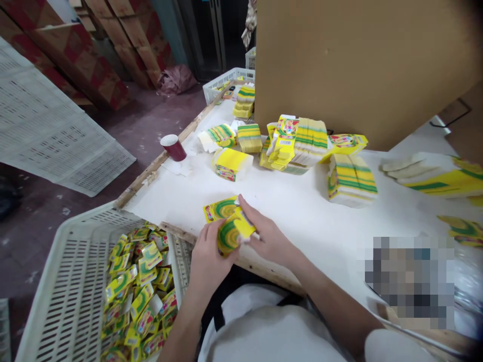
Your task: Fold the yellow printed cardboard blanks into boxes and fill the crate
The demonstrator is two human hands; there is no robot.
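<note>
Across the table (294, 216), cardboard (339, 60) blocks the view behind carton stacks (311, 141). Left hand (211, 256) and right hand (267, 236) grip one yellow carton (228, 235).

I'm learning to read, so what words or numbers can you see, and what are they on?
None can be read clearly.
Held yellow box: nothing readable.
Carton stack, coloured lettering and barcode: too blurred.
Yellow packets in the basket: too small and blurred.
Brown boxes: nothing readable.
</note>
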